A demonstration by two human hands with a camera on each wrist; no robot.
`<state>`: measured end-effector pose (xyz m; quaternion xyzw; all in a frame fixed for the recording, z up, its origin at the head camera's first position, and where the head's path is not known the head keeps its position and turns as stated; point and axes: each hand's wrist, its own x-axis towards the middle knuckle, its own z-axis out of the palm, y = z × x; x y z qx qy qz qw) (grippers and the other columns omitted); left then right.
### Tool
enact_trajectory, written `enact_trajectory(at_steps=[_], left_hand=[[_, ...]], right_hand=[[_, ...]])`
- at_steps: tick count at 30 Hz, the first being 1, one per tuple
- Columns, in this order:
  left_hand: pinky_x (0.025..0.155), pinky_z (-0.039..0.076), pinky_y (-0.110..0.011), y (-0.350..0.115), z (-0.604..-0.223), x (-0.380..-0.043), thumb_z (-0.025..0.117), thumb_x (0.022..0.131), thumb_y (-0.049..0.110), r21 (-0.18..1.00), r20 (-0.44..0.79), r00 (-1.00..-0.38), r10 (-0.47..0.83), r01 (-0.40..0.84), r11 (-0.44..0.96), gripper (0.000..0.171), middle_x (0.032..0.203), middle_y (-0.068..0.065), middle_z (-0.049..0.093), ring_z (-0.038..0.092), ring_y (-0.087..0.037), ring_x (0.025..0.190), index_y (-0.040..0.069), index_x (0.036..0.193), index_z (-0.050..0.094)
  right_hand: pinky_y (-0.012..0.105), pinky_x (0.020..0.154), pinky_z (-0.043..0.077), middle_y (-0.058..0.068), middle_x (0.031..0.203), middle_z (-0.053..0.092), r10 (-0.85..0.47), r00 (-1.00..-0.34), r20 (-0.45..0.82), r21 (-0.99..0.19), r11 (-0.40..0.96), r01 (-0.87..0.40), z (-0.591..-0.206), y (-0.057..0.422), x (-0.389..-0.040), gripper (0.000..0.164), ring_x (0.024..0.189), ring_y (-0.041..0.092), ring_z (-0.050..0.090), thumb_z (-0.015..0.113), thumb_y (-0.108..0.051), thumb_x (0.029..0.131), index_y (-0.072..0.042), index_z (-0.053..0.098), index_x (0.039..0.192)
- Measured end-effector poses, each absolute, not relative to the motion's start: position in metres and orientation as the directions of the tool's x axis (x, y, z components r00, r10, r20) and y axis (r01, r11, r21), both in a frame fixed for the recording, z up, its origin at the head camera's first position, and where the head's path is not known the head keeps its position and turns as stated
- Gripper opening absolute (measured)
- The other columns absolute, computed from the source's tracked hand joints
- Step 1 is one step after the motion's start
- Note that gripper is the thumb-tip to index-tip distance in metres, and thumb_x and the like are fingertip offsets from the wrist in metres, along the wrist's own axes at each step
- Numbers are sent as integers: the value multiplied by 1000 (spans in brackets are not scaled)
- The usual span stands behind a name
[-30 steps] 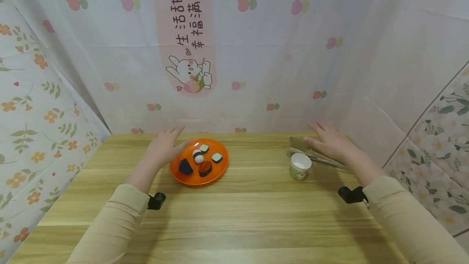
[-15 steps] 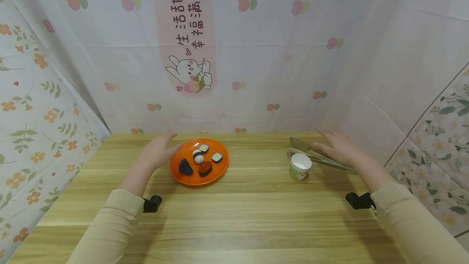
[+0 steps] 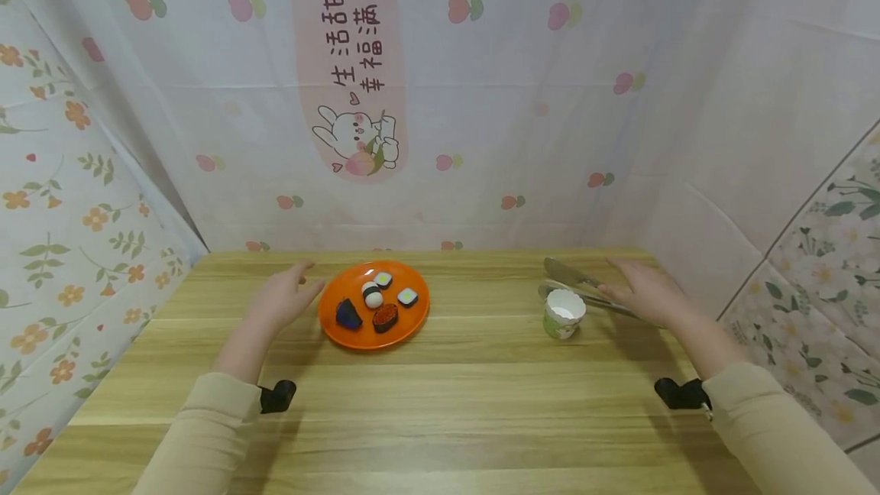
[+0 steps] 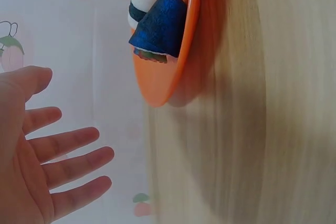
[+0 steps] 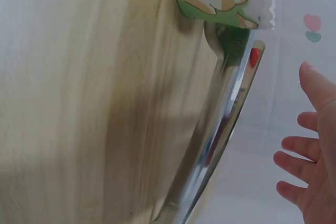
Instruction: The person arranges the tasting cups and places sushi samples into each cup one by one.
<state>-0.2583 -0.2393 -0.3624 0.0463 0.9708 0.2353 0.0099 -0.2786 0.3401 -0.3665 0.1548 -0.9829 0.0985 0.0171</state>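
Note:
My left hand (image 3: 278,300) hovers just left of an orange plate (image 3: 364,338), fingers spread and holding nothing. On that plate lie toy sushi: a dark blue cone-shaped hand roll (image 4: 160,27), a white piece with a black band (image 3: 373,299), a red-topped roe piece (image 3: 386,317), and two square white-and-yellow rolls, one at the back (image 3: 383,279) and one at the right (image 3: 408,296). Over the metal tongs (image 3: 567,272) on the right is my right hand (image 3: 642,292), relaxed, with nothing in its fingers. The tongs' far end is partly hidden behind that hand in the head view.
A small paper cup (image 3: 560,323) with a scalloped rim and an animal print stands upright in front of the tongs. The wooden table (image 3: 440,418) meets a printed curtain (image 3: 440,121) at its back edge. Floral cloth (image 3: 89,250) hangs along the left.
Both hands have drawn apart and slightly back toward the person: the left away from the plate, the right further right over the tongs. The plate, cup and tongs stay where they were.

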Motion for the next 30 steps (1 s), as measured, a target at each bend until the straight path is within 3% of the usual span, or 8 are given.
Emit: enact_trajectory(at_steps=[8,11,21,30], left_hand=[[79,48,-54,-240,-371,-256,44,98,50,499,34,-997,70,78,863,68,124,-24,55,57,-40,104,4,147,33],[79,49,-52,-234,-374,-255,46,98,47,524,64,-996,66,90,847,65,121,-22,57,58,-38,101,5,147,34],[73,52,-42,-200,-381,-253,50,99,32,625,132,-991,39,113,772,55,115,-18,60,60,-30,93,6,145,36],[64,51,-34,-166,-389,-251,50,99,38,693,182,-982,42,159,704,54,113,-9,59,58,-21,85,15,145,38]], right_hand=[[65,99,31,40,134,38,-321,-942,98,-298,894,-335,-381,336,-270,65,122,56,36,57,-28,97,16,33,139],[66,99,29,40,134,36,-314,-944,97,-352,877,-328,-388,335,-267,64,122,57,34,59,-21,96,17,31,139],[67,98,30,36,141,32,-294,-950,105,-417,854,-311,-401,329,-255,65,126,55,31,60,-18,96,9,28,145],[69,99,26,38,142,27,-255,-962,101,-454,848,-273,-413,325,-249,69,127,56,27,62,-20,94,14,28,142]])
